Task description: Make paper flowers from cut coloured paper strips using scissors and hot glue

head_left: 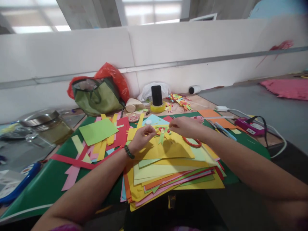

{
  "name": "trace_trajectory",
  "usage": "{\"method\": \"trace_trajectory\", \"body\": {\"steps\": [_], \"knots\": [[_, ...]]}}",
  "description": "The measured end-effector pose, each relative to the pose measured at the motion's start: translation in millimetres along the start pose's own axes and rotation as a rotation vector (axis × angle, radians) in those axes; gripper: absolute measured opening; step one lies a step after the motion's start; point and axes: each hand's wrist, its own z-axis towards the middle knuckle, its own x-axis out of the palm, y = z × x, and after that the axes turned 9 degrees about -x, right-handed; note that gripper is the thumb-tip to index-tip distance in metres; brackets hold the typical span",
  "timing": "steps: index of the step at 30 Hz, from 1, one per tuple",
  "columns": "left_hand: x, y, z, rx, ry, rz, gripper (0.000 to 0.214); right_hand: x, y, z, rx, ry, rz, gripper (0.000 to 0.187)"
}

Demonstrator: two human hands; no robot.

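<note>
A small paper flower (163, 131), red and yellow with green strips hanging down, is held above a yellow sheet (173, 149) on top of a stack of coloured paper. My left hand (143, 136), with a dark beaded bracelet at its wrist, is closed in a pinch at the flower's left edge. From the right, my right hand (184, 125) pinches at its other edge; the exact fingertip contact is too small to make out. Red-handled scissors (192, 142) lie partly under my right forearm. A small white cap (149, 122) sits just beyond the hands.
Loose paper strips and a light green sheet (98, 132) cover the left of the green mat (36, 189). Behind stand a phone (157, 95) on a yellow tape roll (157, 107), finished paper flowers (179, 100) and a green bag (96, 98). A purple power strip (250, 126) lies right, a glass jar (49, 128) left.
</note>
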Motion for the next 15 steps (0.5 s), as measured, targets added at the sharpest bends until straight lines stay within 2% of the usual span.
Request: {"method": "trace_trajectory", "body": {"steps": [2,4,6,8,12,15], "knots": [[2.8,2,-3,0.114,0.060,0.123,0.007,14,-3,30,-0.010,0.081,0.004,0.018],[6.1,3,-10,0.185,0.196,0.234,0.006,26,-5,56,-0.035,0.104,0.030,0.014],[8.4,3,-15,0.186,0.303,0.330,0.005,38,-6,76,-0.048,0.122,0.057,0.018],[8.7,3,-18,0.149,0.335,0.389,0.005,49,-10,90,-0.049,0.122,0.081,0.022],[5.6,3,-18,0.098,0.339,0.425,0.004,64,-27,106,-0.019,0.028,0.151,0.029],[4.1,2,-17,0.090,0.360,0.449,0.005,62,-42,113,-0.009,-0.170,0.241,0.030]]}}
